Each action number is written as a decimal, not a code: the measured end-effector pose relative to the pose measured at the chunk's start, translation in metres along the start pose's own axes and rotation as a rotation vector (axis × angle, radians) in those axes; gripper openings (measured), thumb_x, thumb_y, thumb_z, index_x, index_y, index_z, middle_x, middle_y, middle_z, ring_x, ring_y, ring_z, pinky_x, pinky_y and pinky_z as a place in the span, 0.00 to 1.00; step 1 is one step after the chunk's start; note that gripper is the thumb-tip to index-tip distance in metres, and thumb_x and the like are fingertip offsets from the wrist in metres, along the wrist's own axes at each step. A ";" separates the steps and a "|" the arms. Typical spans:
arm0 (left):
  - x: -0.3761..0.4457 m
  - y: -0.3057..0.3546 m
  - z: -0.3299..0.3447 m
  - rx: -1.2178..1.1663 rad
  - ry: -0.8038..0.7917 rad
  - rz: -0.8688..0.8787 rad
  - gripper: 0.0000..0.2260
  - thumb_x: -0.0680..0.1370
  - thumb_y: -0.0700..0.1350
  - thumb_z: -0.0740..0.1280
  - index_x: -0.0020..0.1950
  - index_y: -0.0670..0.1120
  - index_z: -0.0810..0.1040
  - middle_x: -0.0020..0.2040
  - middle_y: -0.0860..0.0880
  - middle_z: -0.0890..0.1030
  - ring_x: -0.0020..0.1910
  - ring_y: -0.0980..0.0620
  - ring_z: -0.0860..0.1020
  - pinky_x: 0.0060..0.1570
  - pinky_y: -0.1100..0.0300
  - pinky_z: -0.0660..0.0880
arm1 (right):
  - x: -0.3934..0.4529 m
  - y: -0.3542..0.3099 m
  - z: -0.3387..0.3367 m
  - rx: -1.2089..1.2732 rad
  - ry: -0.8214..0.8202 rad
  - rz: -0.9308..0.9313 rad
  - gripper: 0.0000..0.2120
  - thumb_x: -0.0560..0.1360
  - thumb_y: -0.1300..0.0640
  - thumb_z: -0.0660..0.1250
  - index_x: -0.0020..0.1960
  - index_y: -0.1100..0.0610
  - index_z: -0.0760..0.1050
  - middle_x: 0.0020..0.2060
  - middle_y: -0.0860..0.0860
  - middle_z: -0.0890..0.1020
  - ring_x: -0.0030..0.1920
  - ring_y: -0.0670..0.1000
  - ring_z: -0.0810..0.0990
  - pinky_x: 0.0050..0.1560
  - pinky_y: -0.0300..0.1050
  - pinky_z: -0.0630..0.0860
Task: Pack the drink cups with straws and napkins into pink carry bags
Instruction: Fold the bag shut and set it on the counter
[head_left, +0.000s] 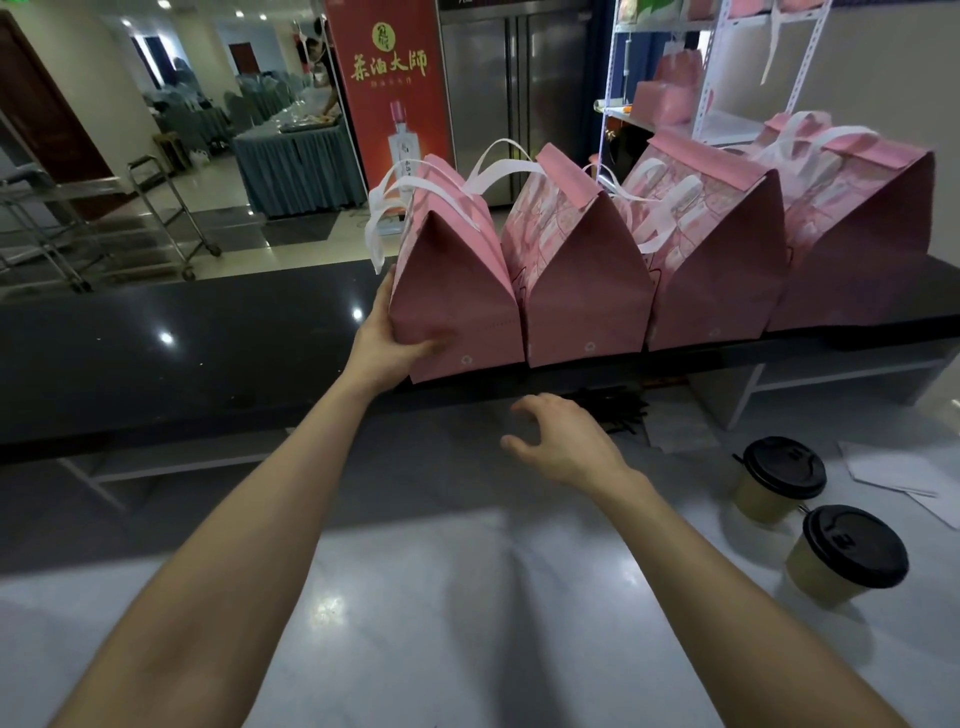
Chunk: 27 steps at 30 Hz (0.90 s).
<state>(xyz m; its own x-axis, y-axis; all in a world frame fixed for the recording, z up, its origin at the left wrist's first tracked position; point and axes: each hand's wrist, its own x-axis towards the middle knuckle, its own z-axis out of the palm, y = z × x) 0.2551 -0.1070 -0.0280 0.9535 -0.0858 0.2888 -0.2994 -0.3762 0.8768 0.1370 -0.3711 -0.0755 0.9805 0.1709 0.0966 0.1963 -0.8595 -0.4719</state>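
Several pink carry bags with white handles stand in a row on the raised black counter (208, 353). My left hand (387, 345) grips the lower left corner of the leftmost pink bag (457, 291). My right hand (561, 441) hovers open below the counter's edge, fingers spread, holding nothing. Two paper drink cups with black lids stand on the white worktop at the right, one farther (779, 480) and one nearer (841, 556). A pile of black straws (618, 410) lies under the counter overhang. White napkins (904, 475) lie at the far right.
The white worktop (415, 597) stretches in front of me. A white shelf rack (711, 67) with more pink bags stands behind the counter at the right. A red banner (389, 88), a steel fridge and a metal cart (156, 218) stand beyond.
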 end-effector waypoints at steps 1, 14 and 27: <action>0.001 0.001 0.000 0.001 -0.009 0.005 0.59 0.63 0.59 0.89 0.86 0.65 0.59 0.76 0.57 0.78 0.72 0.58 0.79 0.75 0.48 0.76 | 0.001 -0.002 -0.002 -0.007 -0.008 -0.011 0.28 0.82 0.40 0.71 0.77 0.51 0.75 0.70 0.49 0.80 0.69 0.52 0.79 0.69 0.53 0.77; 0.010 0.000 -0.013 0.011 -0.084 0.003 0.61 0.62 0.58 0.90 0.87 0.63 0.58 0.75 0.59 0.78 0.70 0.62 0.79 0.70 0.53 0.79 | -0.006 0.006 0.014 -0.106 -0.236 0.007 0.31 0.80 0.39 0.72 0.79 0.50 0.73 0.73 0.51 0.78 0.71 0.55 0.77 0.66 0.51 0.76; 0.007 0.003 -0.022 0.036 -0.128 -0.037 0.52 0.67 0.50 0.89 0.84 0.65 0.64 0.69 0.57 0.83 0.64 0.58 0.84 0.60 0.57 0.84 | -0.013 -0.005 0.014 -0.116 -0.260 0.020 0.30 0.81 0.39 0.72 0.79 0.50 0.73 0.74 0.51 0.77 0.73 0.55 0.76 0.69 0.53 0.76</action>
<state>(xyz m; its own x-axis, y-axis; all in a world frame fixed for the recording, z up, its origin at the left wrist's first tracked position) 0.2606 -0.0884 -0.0150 0.9610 -0.1872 0.2037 -0.2652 -0.4143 0.8706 0.1235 -0.3619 -0.0865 0.9548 0.2582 -0.1471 0.1900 -0.9110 -0.3661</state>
